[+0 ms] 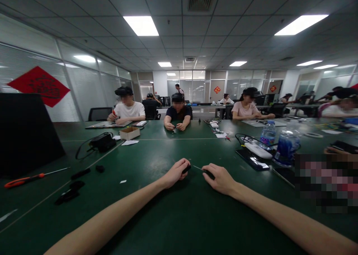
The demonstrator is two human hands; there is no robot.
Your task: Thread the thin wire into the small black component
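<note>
Both my arms reach out over the dark green table (167, 217). My left hand (176, 173) is curled around a small black part (186, 169) held at its fingertips. My right hand (220, 178) is closed on a small screwdriver (203, 170) with a black handle. Its thin metal shaft points left at the black part. The two hands are close together, a little apart, just above the table top.
An orange-handled screwdriver (25, 179) and small black parts (68, 194) lie at left beside a black panel (25, 131). A cardboard box (129, 133) and a black pouch (103, 142) sit further back. Phones (253, 158) and water bottles (285, 145) stand at right. Several people sit across the table.
</note>
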